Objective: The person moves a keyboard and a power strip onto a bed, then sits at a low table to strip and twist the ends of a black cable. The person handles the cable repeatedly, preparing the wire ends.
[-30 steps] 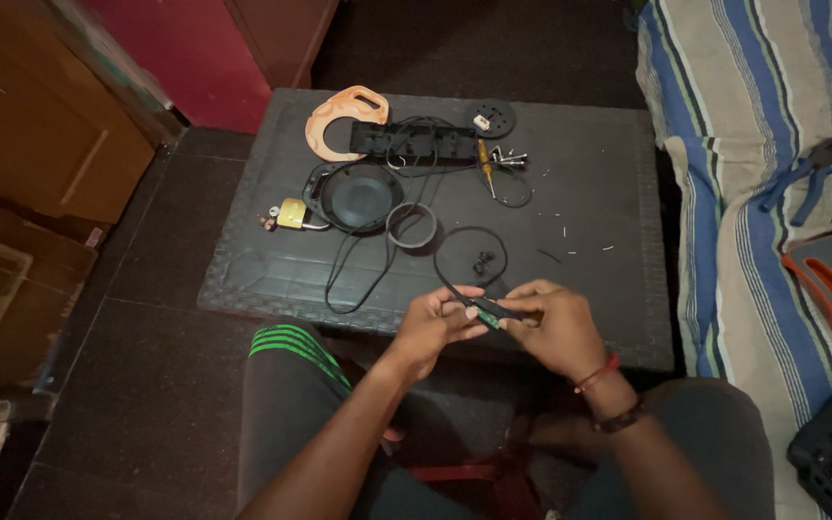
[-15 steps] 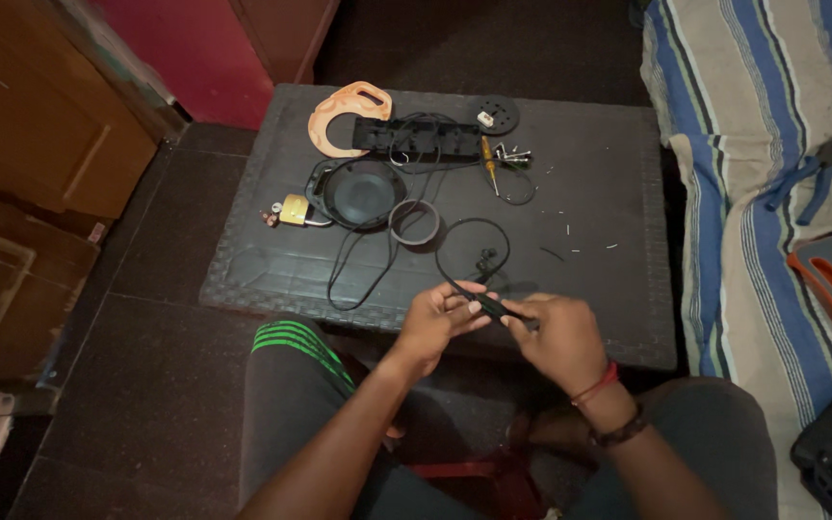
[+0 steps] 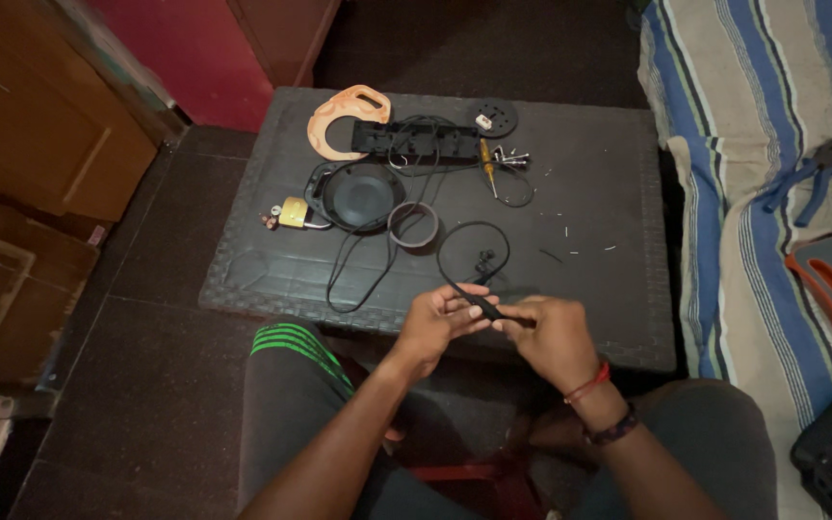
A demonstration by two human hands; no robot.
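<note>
At the right edge of the frame lies a striped bed (image 3: 763,144) with blue-handled pliers (image 3: 806,178) on it. In the middle stands the dark desk (image 3: 609,289), carrying a black strip-shaped part (image 3: 416,138), an orange curved piece (image 3: 339,120), a round black shell (image 3: 363,195), a black disc (image 3: 491,117), a loose ring (image 3: 414,223), a brass padlock (image 3: 293,214) and a yellow-handled screwdriver (image 3: 486,159). Below centre, over the desk's near edge, the left hand (image 3: 435,323) and right hand (image 3: 551,337) meet, the fingers of both closed on a small black earphone module (image 3: 486,306). Its thin cable (image 3: 474,231) loops up onto the desk.
</note>
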